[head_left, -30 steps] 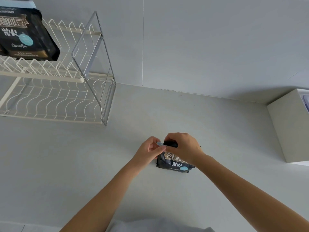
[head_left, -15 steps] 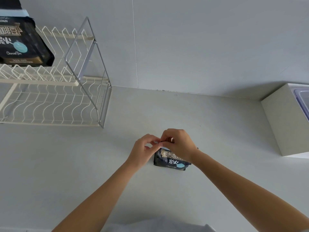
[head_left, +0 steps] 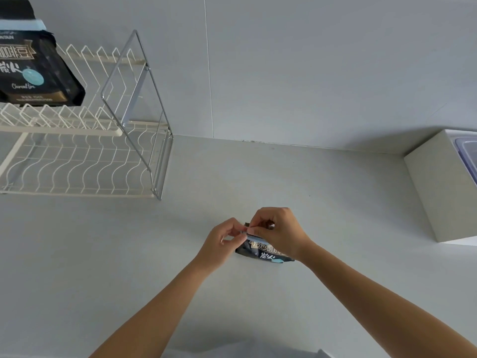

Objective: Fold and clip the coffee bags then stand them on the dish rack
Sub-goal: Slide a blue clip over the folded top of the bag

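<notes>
- Here, mid-task, one coffee bag [head_left: 33,71] stands on the upper tier of the dish rack [head_left: 77,161], a blue strip across its top, apparently clipped.
- A second coffee bag [head_left: 265,253] sits on the bench [head_left: 335,202], well apart from the rack.
- The left hand [head_left: 222,244] pinches one end of a blue clip [head_left: 254,237] at that bag's top; the right hand [head_left: 281,236], fingers [head_left: 267,219] curled, grips the fold.
- Left to do, by the look of it: seat the clip, then stand this bag on the rack.
</notes>
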`<state>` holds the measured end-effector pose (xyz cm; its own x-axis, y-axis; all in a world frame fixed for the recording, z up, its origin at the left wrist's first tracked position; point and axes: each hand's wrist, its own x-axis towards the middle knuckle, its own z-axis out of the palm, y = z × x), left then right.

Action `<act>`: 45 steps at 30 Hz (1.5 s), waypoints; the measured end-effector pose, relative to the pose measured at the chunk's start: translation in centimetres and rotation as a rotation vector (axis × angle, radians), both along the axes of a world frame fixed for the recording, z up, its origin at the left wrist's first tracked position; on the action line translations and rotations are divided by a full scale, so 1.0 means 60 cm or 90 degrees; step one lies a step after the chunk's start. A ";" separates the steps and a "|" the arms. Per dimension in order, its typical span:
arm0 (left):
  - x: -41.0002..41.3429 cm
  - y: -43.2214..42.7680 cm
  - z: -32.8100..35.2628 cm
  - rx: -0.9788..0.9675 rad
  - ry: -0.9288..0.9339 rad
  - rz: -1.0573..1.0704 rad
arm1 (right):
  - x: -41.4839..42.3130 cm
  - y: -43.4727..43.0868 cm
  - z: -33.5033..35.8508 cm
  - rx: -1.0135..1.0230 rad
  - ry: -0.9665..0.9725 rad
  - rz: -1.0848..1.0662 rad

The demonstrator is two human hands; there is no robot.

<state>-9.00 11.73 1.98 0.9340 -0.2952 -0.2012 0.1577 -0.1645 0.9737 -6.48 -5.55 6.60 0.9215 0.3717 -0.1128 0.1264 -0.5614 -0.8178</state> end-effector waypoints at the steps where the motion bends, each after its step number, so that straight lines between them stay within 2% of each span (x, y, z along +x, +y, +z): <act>1: -0.005 0.003 -0.003 -0.002 0.013 0.003 | -0.001 0.002 0.000 0.001 0.000 0.007; 4: -0.005 0.007 -0.001 -0.011 0.024 0.025 | 0.011 0.001 0.006 0.004 0.000 0.009; 10: 0.023 0.003 0.004 0.151 -0.094 -0.052 | 0.031 0.005 0.013 -0.050 0.001 0.065; 16: 0.022 -0.009 -0.016 0.183 -0.157 0.059 | 0.019 0.010 -0.002 -0.186 -0.050 0.095; 25: 0.017 0.003 -0.022 0.180 -0.200 0.048 | 0.014 0.018 -0.005 -0.087 -0.025 0.034; 28: 0.030 0.020 -0.021 0.229 -0.182 0.061 | 0.030 0.025 0.010 -0.102 -0.034 0.092; 31: 0.048 0.042 -0.019 0.291 -0.161 0.118 | 0.059 0.009 0.037 -0.025 -0.038 0.033; 34: 0.064 0.043 -0.001 0.355 -0.185 0.058 | 0.065 -0.044 0.034 -0.146 -0.028 0.010; 36: 0.074 0.024 0.017 0.426 -0.248 -0.012 | 0.049 -0.073 0.014 -0.191 0.016 -0.017; 40: 0.087 -0.056 0.053 0.495 -0.370 -0.144 | 0.020 -0.070 -0.014 -0.060 0.039 -0.131; 43: 0.101 -0.091 0.064 0.489 -0.357 -0.201 | 0.018 -0.080 -0.023 0.033 0.092 -0.180; 45: 0.109 -0.091 0.062 0.440 -0.321 -0.254 | 0.014 -0.095 -0.028 0.058 0.124 -0.187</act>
